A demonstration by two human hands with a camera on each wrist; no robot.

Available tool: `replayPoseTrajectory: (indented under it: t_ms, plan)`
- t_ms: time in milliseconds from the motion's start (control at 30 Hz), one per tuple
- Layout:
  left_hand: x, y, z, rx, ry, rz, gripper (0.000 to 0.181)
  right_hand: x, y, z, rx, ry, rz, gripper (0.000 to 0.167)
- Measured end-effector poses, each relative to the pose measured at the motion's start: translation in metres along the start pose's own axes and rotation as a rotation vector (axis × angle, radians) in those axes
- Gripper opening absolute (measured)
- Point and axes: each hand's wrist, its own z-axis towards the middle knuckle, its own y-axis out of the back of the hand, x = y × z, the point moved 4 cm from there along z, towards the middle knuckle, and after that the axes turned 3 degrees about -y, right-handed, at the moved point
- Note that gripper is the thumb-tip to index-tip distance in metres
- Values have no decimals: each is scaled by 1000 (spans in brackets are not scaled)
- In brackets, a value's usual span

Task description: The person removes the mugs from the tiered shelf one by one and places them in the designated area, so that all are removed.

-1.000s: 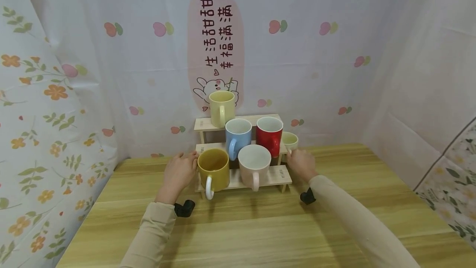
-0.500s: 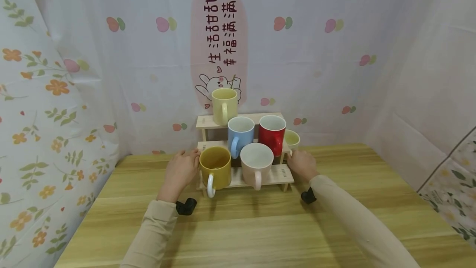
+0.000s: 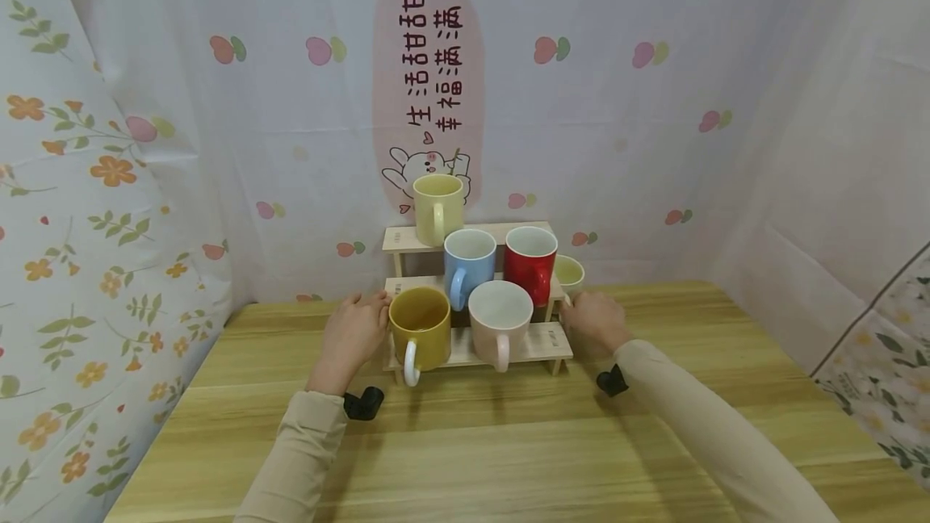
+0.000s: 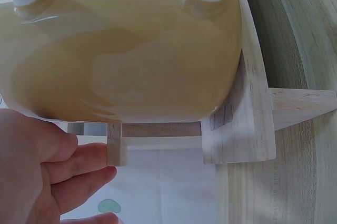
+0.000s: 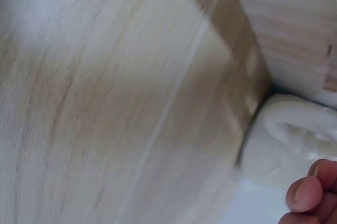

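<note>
A three-tier wooden rack (image 3: 475, 357) carries several mugs. My left hand (image 3: 354, 337) lies at its left side, beside the mustard mug (image 3: 421, 333); in the left wrist view its fingers (image 4: 79, 158) stretch out and touch the end of a wooden piece. To the right of the rack, my right hand (image 3: 597, 321) is at a pale green mug (image 3: 570, 271), partly hidden behind the rack and hand. In the right wrist view the curled fingertips (image 5: 305, 195) meet that mug's handle (image 5: 281, 121); their grip is partly cut off by the frame.
A pink mug (image 3: 500, 317) shares the bottom tier. Blue (image 3: 471, 261) and red (image 3: 530, 261) mugs stand on the middle one, and a yellow mug (image 3: 438, 204) is on top. Behind the wooden table (image 3: 472, 458) hangs a printed curtain (image 3: 610, 119).
My right wrist has shifted slightly to the right while its fingers stay by the pale green mug. The left hand and the mugs look unmoved; the head view has tilted a little.
</note>
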Motion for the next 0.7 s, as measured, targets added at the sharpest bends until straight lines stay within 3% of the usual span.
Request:
replayPoseTrajectory:
  t_ms: [233, 367, 700]
  plan:
    - [0, -1, 1, 23, 17, 9, 35, 3, 7, -5, 21, -3, -22, 44]
    - [-2, -1, 1, 17, -2, 19, 34, 5, 15, -7, 20, 12, -25, 41]
    - [2, -2, 2, 51, 13, 4, 35, 9, 45, -10, 18, 68, -61, 40]
